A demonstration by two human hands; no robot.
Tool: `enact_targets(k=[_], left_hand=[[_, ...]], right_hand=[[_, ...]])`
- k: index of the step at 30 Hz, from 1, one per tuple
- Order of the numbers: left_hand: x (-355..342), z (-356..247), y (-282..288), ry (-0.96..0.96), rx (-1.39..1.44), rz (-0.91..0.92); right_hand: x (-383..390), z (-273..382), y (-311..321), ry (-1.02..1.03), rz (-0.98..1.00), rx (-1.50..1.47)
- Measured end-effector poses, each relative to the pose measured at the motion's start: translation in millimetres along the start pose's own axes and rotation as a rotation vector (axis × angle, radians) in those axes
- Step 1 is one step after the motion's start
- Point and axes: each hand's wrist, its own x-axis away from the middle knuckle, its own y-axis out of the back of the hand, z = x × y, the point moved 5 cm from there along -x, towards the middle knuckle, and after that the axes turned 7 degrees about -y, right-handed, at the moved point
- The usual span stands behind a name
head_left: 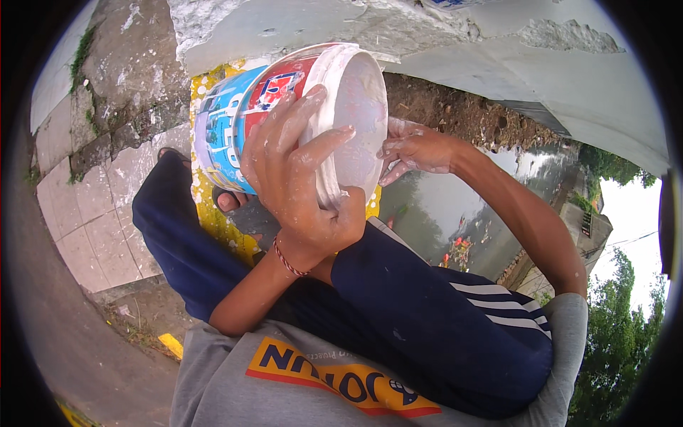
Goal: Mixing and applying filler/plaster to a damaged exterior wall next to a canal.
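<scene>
A plastic paint bucket (260, 99) with a blue and red label and a white, paint-smeared rim lies tipped over, its mouth turned to the right. The whitish inside (359, 107) shows through the mouth; no contents can be made out. My left hand (302, 153), spotted with white paint, is closed around the near side at the rim, index finger across the opening and thumb at the lower edge. On the far right of the mouth, my right hand (416, 151) has its fingers bent against the rim, partly hidden behind it.
Beneath the bucket is a yellow, white-spotted surface (206, 206). A chipped pale wall (455, 43) runs along the far side. Water (434, 203) with floating litter lies at right, beyond my raised knee. Tiled paving (92, 228) spreads at left, my feet beside it.
</scene>
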Motion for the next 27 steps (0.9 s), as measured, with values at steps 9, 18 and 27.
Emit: enact_targets(k=[9, 18, 27], left_hand=[[-4, 0, 4, 0.013, -0.052, 0.038], [-1, 4, 8, 0.143, -0.013, 0.047], [7, 1, 3, 0.172, -0.012, 0.044]], right_hand=[[-3, 9, -1, 0.060, -0.013, -0.011], [-7, -15, 7, 0.037, -0.050, -0.137], [-12, -12, 7, 0.052, -0.174, -0.078]])
